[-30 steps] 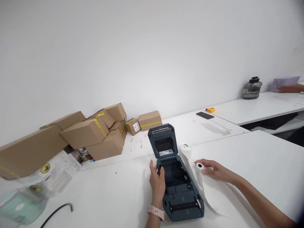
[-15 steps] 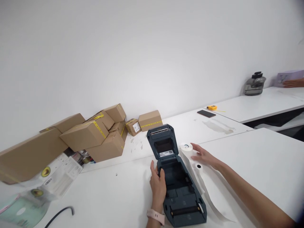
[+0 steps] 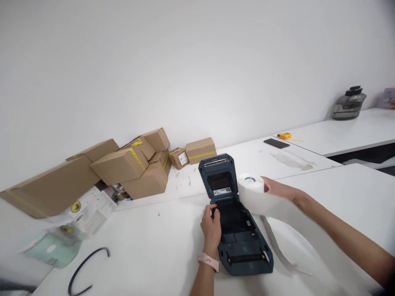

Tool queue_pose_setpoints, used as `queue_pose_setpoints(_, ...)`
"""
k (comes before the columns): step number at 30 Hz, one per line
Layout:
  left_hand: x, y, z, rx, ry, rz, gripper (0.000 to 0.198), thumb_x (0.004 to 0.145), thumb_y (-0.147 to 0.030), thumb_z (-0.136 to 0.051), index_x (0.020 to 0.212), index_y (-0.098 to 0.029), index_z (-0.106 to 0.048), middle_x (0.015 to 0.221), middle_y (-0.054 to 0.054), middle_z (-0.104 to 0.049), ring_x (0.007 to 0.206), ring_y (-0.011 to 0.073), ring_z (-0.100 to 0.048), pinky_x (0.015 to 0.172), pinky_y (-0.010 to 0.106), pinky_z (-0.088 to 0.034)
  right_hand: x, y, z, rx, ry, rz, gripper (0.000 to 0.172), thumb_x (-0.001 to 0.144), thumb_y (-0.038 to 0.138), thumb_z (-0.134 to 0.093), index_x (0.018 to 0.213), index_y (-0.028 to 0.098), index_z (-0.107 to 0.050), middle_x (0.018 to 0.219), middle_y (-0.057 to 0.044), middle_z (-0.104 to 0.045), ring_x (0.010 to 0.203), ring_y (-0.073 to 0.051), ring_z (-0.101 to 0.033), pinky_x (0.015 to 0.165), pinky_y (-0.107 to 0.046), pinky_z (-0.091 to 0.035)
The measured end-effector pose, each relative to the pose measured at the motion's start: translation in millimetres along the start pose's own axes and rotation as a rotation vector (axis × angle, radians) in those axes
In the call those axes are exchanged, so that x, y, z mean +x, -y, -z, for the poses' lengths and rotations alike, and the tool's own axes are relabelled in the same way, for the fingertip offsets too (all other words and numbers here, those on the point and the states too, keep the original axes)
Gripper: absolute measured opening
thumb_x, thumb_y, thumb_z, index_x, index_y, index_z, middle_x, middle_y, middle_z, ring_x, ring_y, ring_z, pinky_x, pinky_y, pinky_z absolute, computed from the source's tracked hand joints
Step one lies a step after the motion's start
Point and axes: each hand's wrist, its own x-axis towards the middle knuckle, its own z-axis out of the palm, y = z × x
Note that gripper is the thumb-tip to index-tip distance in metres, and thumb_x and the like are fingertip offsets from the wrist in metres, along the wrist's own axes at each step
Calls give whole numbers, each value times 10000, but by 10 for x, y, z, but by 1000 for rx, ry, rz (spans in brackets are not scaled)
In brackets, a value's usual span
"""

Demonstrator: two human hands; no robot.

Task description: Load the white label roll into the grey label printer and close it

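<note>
A dark blue-grey label printer (image 3: 237, 238) lies on the white table with its lid (image 3: 217, 176) tilted up; its inner bay shows no roll. My left hand (image 3: 211, 230), with a pink band on the wrist, grips the printer's left edge near the hinge. Just right of the lid, my right hand (image 3: 279, 188) holds a white label roll (image 3: 247, 193); part of that hand is hidden behind the paper. A wide strip of paper trails from the roll toward the lower right. Beneath it, a narrower paper strip (image 3: 279, 246) curls on the table.
Stacked cardboard boxes (image 3: 119, 166) stand at the back left against the wall. Nearer are a mint-green bag (image 3: 55, 248) and a black cable (image 3: 78, 267). A phone (image 3: 276, 143), a yellow tape measure (image 3: 284, 135) and a large bottle (image 3: 348, 105) lie toward the back right.
My right hand has taken hold of the larger roll and lifted it, its paper strip swinging out to the right. My left hand stays on the printer. The whole view has shifted slightly.
</note>
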Motion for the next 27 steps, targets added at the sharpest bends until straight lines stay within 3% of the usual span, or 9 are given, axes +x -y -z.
queue_pose_setpoints(3, -5, 1, 61, -26, 26, -52, 240, 907, -399, -459, 1033, -294, -634, 991, 7, -720, 874, 217, -643, 860, 347, -461, 134, 448, -186, -121, 373, 44, 716, 555, 427, -806, 1210, 210, -615, 1134, -50, -676, 1030, -289, -640, 869, -345, -526)
queue_pose_setpoints(5, -7, 8, 109, -46, 59, -77, 238, 903, -424, -470, 1015, -300, -638, 1045, 6, -716, 914, 222, -640, 841, 338, -464, 230, 598, -362, -263, 461, 34, 671, 552, 397, -804, 1178, 233, -628, 1114, -37, -673, 1013, -278, -637, 849, -329, -515)
queue_pose_setpoints(10, -8, 36, 162, -64, 78, -79, 239, 899, -428, -473, 1000, -299, -647, 1097, 18, -708, 1033, 235, -625, 877, 336, -458, 380, 528, -651, -491, 502, -39, 674, 506, 347, -815, 1143, 219, -637, 1084, -59, -674, 962, -296, -643, 772, -338, -507)
queue_pose_setpoints(18, -22, 53, 131, -67, 75, -66, 244, 907, -399, -426, 996, -301, -630, 1119, 12, -691, 1068, 245, -605, 919, 373, -411, 460, 480, -730, -626, 571, -109, 782, 474, 436, -836, 1197, 220, -630, 1132, -82, -667, 1025, -345, -630, 814, -370, -492)
queue_pose_setpoints(21, -25, 66, 121, -70, 72, -68, 256, 909, -402, -416, 1014, -299, -626, 1130, 13, -688, 1070, 246, -604, 922, 373, -404, 509, 448, -826, -720, 610, -133, 750, 457, 446, -838, 1151, 226, -655, 1129, -81, -678, 1021, -366, -633, 838, -409, -485)
queue_pose_setpoints(24, -28, 82, 105, -68, 64, -69, 268, 909, -407, -411, 1031, -295, -622, 1135, 21, -689, 1062, 243, -607, 923, 364, -403, 560, 315, -917, -754, 612, -113, 707, 472, 468, -827, 1121, 231, -678, 1123, -89, -689, 1030, -381, -636, 844, -426, -486)
queue_pose_setpoints(27, -31, 90, 90, -66, 58, -77, 277, 914, -412, -401, 1036, -291, -618, 1135, 26, -689, 1056, 242, -608, 922, 361, -399, 591, 138, -977, -779, 533, -15, 692, 502, 514, -814, 1115, 217, -693, 1116, -110, -698, 1052, -391, -635, 869, -443, -481)
